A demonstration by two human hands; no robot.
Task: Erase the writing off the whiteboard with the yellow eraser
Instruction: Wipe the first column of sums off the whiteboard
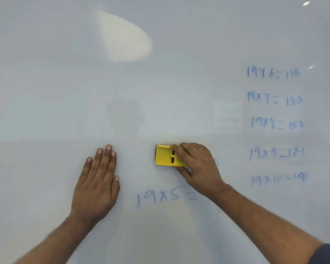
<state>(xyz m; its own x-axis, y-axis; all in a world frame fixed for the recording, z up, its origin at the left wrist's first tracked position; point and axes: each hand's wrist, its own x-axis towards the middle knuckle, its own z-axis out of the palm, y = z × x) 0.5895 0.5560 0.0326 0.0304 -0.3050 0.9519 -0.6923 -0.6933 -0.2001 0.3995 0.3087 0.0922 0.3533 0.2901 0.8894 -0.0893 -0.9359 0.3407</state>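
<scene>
whiteboard (pixel 160 92): slick, rigid, blue sums remain at right and below | left hand (pixel 95 185): flat on board, fingers together, holding nothing | right hand (pixel 198 166): fingers pinch eraser's long edges | yellow eraser (pixel 165 156): mid-board, likely light, hard-shelled; hold by sides

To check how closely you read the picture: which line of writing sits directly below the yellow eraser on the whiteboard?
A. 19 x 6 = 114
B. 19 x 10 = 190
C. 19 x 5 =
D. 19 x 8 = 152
C: the right hand holds the yellow eraser on the whiteboard just above "19 x 5 ="; the other sums stand in a column far to the right.
</scene>
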